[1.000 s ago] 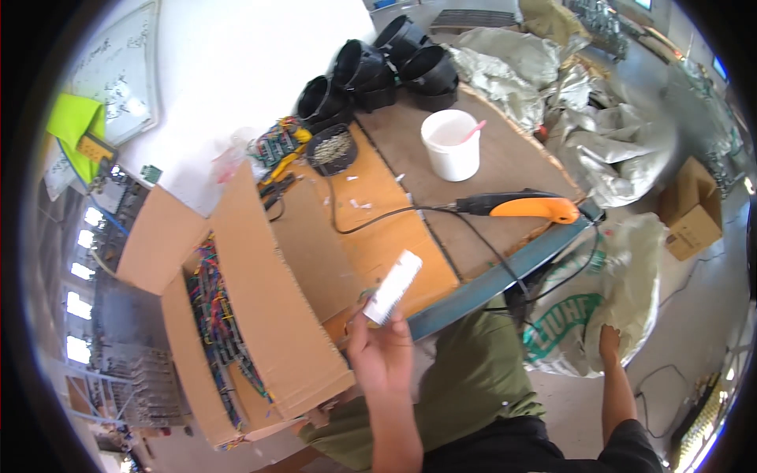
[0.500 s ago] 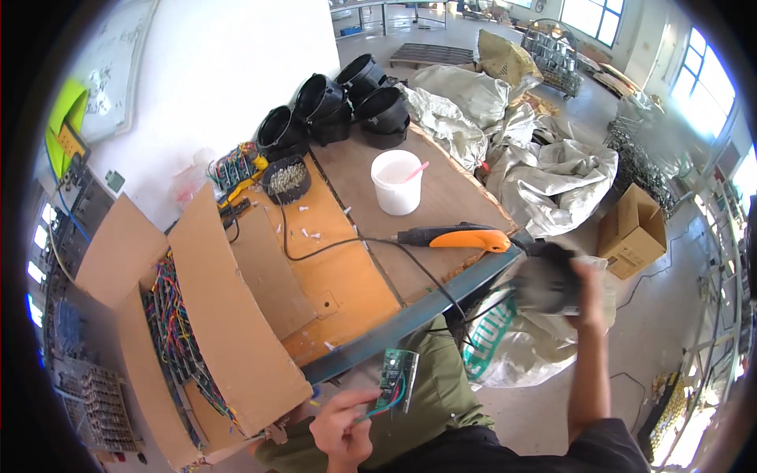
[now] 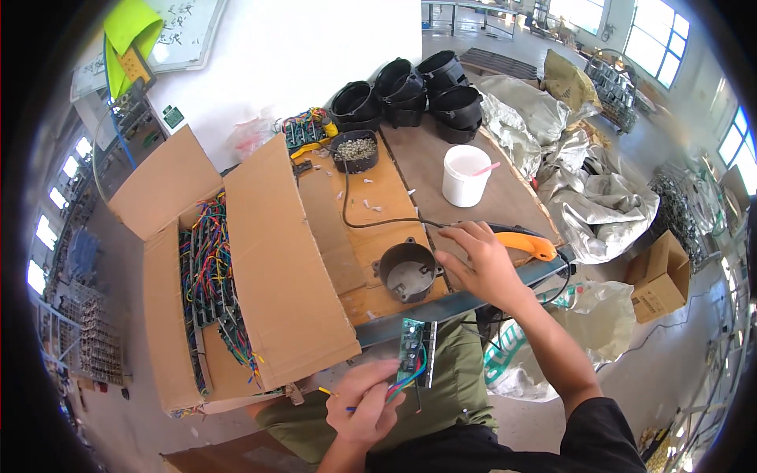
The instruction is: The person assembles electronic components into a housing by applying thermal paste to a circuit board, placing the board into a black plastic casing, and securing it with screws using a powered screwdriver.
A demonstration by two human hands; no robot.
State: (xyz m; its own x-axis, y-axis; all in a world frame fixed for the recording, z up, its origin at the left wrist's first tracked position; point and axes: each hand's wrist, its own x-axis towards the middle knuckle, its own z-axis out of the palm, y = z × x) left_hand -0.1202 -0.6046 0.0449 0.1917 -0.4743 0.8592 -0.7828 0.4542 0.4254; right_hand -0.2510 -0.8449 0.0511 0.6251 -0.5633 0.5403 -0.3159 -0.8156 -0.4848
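Has at the upper left of the frame a lime-green sheet (image 3: 130,41) beside a white writing board (image 3: 189,38). Has at left of centre a large open brown cardboard box (image 3: 284,268), packed with dark green boards and tangled multicoloured wiring (image 3: 214,276). Has at upper centre a small black tub (image 3: 356,166) of pale little pieces, set on an orange-brown wooden tabletop (image 3: 363,256). Holds at lower centre, in the left hand (image 3: 364,406), a green rectangular circuit board (image 3: 410,341), with fingers clenched on its thin coloured wires (image 3: 423,365) close to the left edge, in front of olive-green trousers (image 3: 465,370). Has stacked black plastic pots (image 3: 400,83) at upper centre, and, just right of mid-frame, a dark grey round housing (image 3: 408,272), open side up near the bench's blue front edge. Reaches beside that housing with the right hand (image 3: 485,264), with fingers loosely spread, grasping nothing; cannot tell whether touching its rim with the thumb. Has beyond this hand a white plastic bucket (image 3: 464,188) with a pink stick, then an orange-and-black corded tool (image 3: 527,245), pale crumpled sacks (image 3: 603,217) and, at far right, a smaller open brown carton (image 3: 664,280).
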